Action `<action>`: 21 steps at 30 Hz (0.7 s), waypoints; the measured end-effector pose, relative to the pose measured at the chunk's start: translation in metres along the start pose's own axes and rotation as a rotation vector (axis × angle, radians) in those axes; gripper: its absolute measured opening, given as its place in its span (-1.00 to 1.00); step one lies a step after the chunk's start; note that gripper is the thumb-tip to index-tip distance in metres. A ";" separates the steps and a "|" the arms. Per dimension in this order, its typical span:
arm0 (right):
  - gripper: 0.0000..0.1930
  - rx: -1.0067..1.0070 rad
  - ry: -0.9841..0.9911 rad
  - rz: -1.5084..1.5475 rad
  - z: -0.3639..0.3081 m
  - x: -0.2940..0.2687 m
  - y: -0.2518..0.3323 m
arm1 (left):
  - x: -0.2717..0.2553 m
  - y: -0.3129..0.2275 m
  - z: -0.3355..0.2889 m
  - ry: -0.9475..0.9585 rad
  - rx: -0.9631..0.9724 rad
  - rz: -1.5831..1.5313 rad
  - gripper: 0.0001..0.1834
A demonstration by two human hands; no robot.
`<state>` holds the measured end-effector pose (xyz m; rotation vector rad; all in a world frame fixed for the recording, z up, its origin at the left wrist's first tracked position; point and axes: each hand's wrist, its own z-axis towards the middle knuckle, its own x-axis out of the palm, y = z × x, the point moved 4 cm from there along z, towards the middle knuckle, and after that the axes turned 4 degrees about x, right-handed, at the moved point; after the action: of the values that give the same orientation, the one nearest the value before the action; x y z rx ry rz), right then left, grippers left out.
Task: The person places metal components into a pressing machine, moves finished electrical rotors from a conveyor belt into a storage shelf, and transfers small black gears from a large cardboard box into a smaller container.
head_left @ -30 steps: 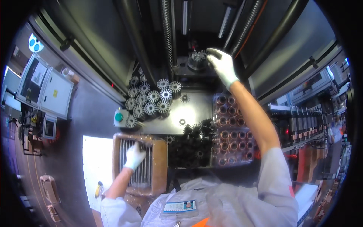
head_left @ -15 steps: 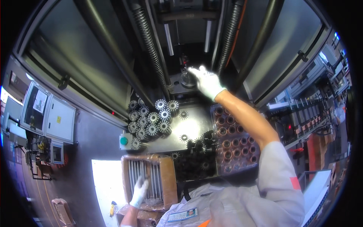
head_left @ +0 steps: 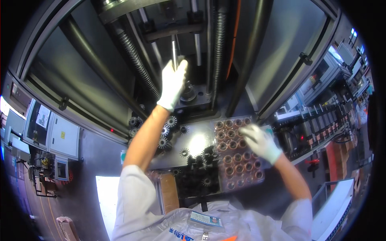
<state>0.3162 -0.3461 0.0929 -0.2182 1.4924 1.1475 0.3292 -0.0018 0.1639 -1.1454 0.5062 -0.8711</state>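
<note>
**One hand up in the press, one down at the tray**

The left hand (head_left: pixel 173 82) reaches up into the machine, its grip wrapped round a thin vertical rod (head_left: pixel 174 50). The right hand (head_left: pixel 259 140) rests on the tray of copper rings (head_left: pixel 237 154), fingers spread; I cannot tell whether it grips a ring. Most tray pockets look filled. Dark toothed gears (head_left: pixel 171 120) lie scattered on the tabletop (head_left: pixel 197 142), small, spiky and metallic, so plenty seems left.

Dim, fisheye-warped edges, glare mid-frame
</note>
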 end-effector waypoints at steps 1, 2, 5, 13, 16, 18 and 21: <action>-0.72 -0.006 -0.032 -0.031 -0.026 -0.003 -0.016 | -0.003 -0.005 0.013 -0.013 0.045 0.020 -0.79; -0.73 0.084 -0.010 -0.006 -0.048 -0.010 -0.020 | -0.014 -0.002 0.032 -0.060 0.110 0.069 -0.73; -0.74 0.232 -0.080 -0.006 -0.124 -0.026 -0.043 | -0.012 0.009 0.066 -0.072 0.235 0.119 -0.69; -0.73 1.022 -0.391 0.601 -0.309 -0.002 -0.113 | -0.012 0.003 0.099 0.151 0.308 0.084 -0.64; -0.72 1.133 -0.315 0.556 -0.346 0.016 -0.108 | -0.001 -0.047 0.054 0.071 0.264 0.868 -0.48; -0.71 1.190 -0.235 0.546 -0.344 0.019 -0.096 | 0.007 -0.050 -0.003 -0.216 0.384 0.779 -0.52; -0.71 1.181 -0.180 0.562 -0.340 0.013 -0.094 | 0.074 -0.050 -0.100 0.032 0.521 0.497 -0.56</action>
<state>0.1546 -0.6379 -0.0230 1.1295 1.8662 0.4916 0.2821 -0.1258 0.1802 -0.4943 0.5203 -0.5375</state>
